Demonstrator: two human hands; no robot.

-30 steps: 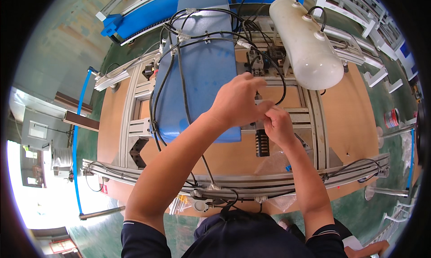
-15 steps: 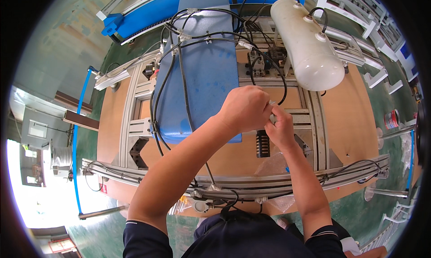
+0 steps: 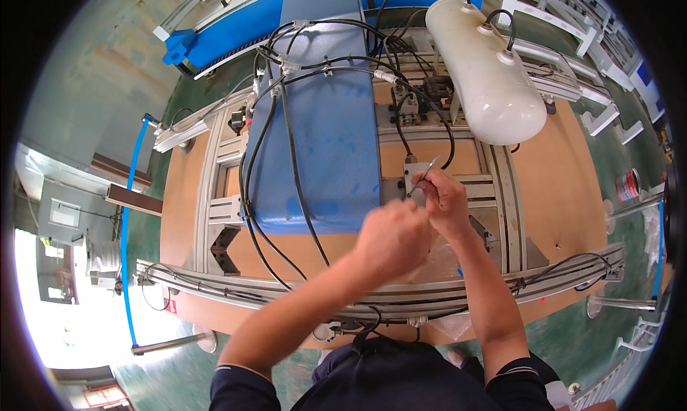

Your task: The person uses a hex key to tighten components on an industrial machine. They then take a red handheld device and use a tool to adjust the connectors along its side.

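Drawn back toward the body, the left hand [image 3: 390, 238] is curled with its grip unclear, while a thin metal tool [image 3: 424, 175], pinched in the right hand [image 3: 447, 205], could be snagged on the black cables [image 3: 293, 168].

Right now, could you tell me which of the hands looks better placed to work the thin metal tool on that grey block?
Probably the right hand: it pinches the thin metal tool, whose tip lies over the grey block. The left hand is fisted just beside it, nearer the body.
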